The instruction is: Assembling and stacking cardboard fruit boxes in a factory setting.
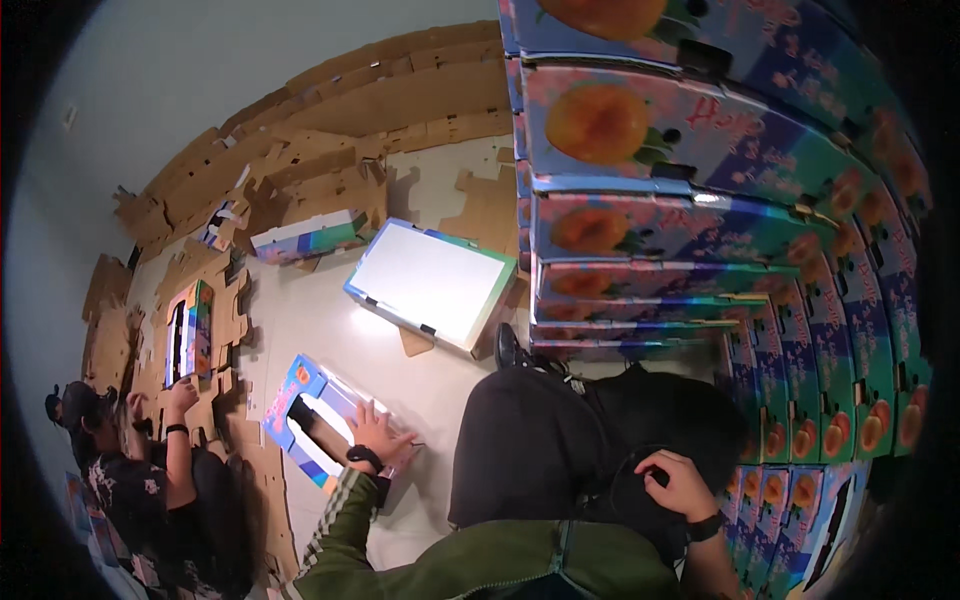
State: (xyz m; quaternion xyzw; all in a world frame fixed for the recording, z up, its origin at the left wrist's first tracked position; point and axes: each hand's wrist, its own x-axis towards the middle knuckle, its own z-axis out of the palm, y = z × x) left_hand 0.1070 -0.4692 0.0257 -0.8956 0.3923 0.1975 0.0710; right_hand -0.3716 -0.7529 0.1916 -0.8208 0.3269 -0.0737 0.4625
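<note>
My left hand (378, 438) lies with spread fingers on the right side of a colourful fruit carton (300, 385) on the floor to my left. A long opening in the carton's upper face shows its brown inside, with white flaps along the edges. Low over my dark trousers, my right hand (682, 487) has its fingers curled by my right knee. Against it is a dark, rounded shape that I cannot tell from the cloth. Ahead on the floor lies a larger carton (435, 280) with a plain white upper face and blue-green edges.
High stacks of printed fruit cartons (640, 225) rise at the right. Flattened brown cardboard (420, 85) lines the wall and part of the floor. Another carton (310, 237) lies at the far left. A co-worker (150, 480) sits at the left, hands near an upright carton (203, 330).
</note>
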